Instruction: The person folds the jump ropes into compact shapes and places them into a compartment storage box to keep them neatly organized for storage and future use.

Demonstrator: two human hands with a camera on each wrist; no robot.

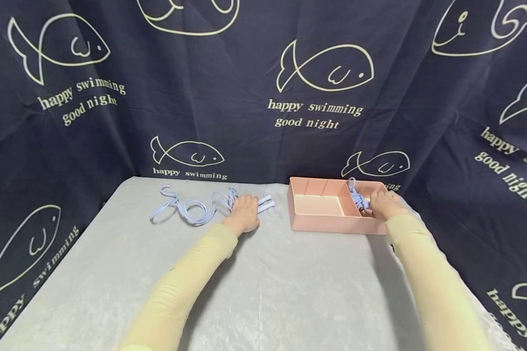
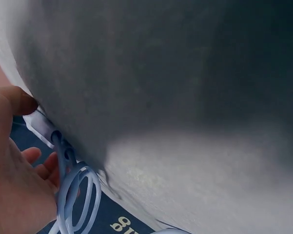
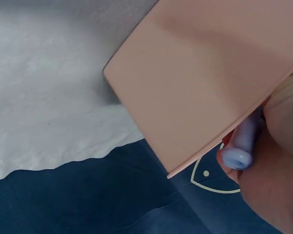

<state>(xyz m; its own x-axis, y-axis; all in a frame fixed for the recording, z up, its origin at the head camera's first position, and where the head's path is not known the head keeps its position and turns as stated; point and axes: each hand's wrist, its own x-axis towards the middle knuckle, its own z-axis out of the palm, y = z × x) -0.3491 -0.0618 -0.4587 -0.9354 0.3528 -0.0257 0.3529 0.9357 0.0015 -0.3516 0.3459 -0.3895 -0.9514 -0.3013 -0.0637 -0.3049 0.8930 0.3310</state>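
Note:
A light blue jump rope [image 1: 195, 214] lies in loose loops on the left of the table, its two pale handles [image 1: 265, 203] side by side. My left hand [image 1: 244, 214] grips it from above near the handles; in the left wrist view the thumb meets a handle [image 2: 38, 127] and the fingers curl behind the cord. A second blue jump rope [image 1: 357, 199], bundled up, sits in the right compartment of a pink box [image 1: 325, 224]. My right hand [image 1: 386, 204] reaches over that compartment and holds a handle [image 3: 241, 148] between thumb and fingers.
A divider [image 1: 353, 200] splits the pink box, whose left compartment is the wider one. Under everything is a grey-white cloth on the table [image 1: 263, 292]. Dark blue curtains [image 1: 254, 107] with fish drawings stand close behind and at both sides.

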